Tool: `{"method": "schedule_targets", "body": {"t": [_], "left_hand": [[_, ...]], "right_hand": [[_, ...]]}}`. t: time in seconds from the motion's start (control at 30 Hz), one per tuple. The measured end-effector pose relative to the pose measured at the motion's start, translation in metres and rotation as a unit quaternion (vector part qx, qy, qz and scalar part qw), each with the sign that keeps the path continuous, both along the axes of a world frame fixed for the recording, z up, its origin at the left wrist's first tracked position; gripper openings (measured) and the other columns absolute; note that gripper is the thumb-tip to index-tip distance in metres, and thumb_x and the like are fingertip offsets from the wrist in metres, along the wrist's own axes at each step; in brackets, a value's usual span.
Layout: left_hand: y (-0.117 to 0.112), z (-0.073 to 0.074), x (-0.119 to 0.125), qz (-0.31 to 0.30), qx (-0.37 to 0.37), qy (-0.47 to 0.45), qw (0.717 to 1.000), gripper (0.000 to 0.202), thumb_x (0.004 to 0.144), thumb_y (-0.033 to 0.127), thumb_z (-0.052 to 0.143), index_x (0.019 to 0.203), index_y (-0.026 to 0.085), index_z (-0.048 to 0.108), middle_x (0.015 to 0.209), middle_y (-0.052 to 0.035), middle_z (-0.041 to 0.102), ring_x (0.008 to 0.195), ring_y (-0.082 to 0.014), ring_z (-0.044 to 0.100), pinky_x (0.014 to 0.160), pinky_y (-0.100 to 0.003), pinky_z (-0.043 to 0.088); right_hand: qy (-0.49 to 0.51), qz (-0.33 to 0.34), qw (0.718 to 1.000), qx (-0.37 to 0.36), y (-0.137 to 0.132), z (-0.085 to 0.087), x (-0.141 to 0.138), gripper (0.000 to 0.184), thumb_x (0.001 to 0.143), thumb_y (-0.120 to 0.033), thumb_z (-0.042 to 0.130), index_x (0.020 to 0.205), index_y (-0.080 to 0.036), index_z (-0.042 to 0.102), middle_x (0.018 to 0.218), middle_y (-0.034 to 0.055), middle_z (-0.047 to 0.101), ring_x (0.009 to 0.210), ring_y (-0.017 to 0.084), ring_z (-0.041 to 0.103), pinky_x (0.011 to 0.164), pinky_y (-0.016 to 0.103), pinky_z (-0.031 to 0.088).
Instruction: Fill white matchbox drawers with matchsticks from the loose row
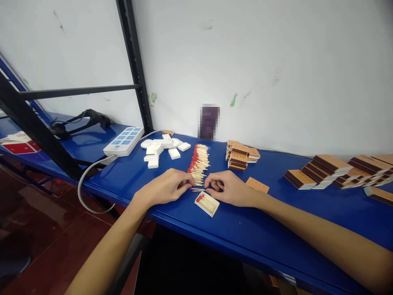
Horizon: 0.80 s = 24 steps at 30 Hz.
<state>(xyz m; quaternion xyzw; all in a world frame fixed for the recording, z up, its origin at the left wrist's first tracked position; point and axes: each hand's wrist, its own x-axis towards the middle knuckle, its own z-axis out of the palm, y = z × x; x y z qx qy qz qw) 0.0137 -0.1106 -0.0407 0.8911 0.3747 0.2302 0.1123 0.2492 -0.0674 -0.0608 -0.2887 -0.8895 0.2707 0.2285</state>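
A long row of red-headed matches (201,162) lies on the blue table, heads to the left. My left hand (168,186) is closed in a pinch at the head side of the row's near end. Opposite it, my right hand (229,188) has curled fingers, with thumb and fingertip at the plain stick ends. A few loose matches (198,189) stretch between the fingertips of both hands. Just below lies a white matchbox tray (211,212), partly filled with matches, heads to the upper left. Beside my right wrist rests a brown matchbox cover (257,185).
White empty trays (155,149) are heaped at the back left, next to a power strip (124,141) with a cable. Matchboxes are piled behind my right hand (238,155) and stacked farther right (325,170). A black rack post (135,61) stands left, before a white wall.
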Motion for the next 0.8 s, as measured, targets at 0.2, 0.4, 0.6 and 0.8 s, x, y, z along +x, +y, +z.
{"method": "schedule_targets", "body": {"t": [0.2, 0.4, 0.6, 0.8], "left_hand": [[0.0014, -0.0028, 0.0018, 0.009, -0.005, 0.002, 1.000, 0.015, 0.088, 0.015, 0.055, 0.089, 0.019, 0.069, 0.060, 0.0037, 0.055, 0.052, -0.0106, 0.045, 0.054, -0.022, 0.034], [0.0015, -0.0025, 0.0040, 0.007, -0.013, 0.003, 1.000, 0.012, 0.089, 0.018, 0.057, 0.090, 0.018, 0.069, 0.067, 0.0023, 0.061, 0.056, -0.0111, 0.050, 0.056, -0.022, 0.035], [-0.0014, 0.0004, 0.0063, 0.019, -0.021, -0.004, 1.000, 0.014, 0.091, 0.027, 0.058, 0.091, 0.018, 0.069, 0.064, 0.0029, 0.060, 0.054, -0.0108, 0.050, 0.055, -0.022, 0.035], [-0.0028, 0.0025, 0.0071, 0.024, -0.028, 0.009, 0.999, 0.017, 0.089, 0.030, 0.061, 0.096, 0.017, 0.070, 0.065, 0.0028, 0.059, 0.054, -0.0102, 0.049, 0.055, -0.022, 0.035]], "right_hand": [[-0.021, -0.004, 1.000, 0.013, -0.0012, 0.0015, -0.0013, 0.011, 0.081, -0.025, 0.059, 0.075, -0.018, 0.064, 0.053, -0.0067, 0.039, 0.048, 0.008, 0.033, 0.050, 0.022, 0.029], [-0.021, -0.005, 1.000, 0.014, -0.0025, 0.0025, -0.0017, 0.013, 0.082, -0.027, 0.059, 0.074, -0.018, 0.063, 0.051, -0.0071, 0.037, 0.047, 0.007, 0.032, 0.050, 0.022, 0.028], [0.015, -0.034, 0.999, -0.002, -0.0003, -0.0002, -0.0015, 0.015, 0.086, -0.029, 0.055, 0.081, -0.018, 0.063, 0.053, -0.0063, 0.040, 0.049, 0.009, 0.034, 0.050, 0.023, 0.030], [0.007, 0.019, 1.000, -0.017, -0.0028, 0.0040, 0.0035, 0.025, 0.086, -0.044, 0.060, 0.086, -0.018, 0.060, 0.060, -0.0059, 0.040, 0.053, 0.009, 0.034, 0.051, 0.023, 0.029]]}}
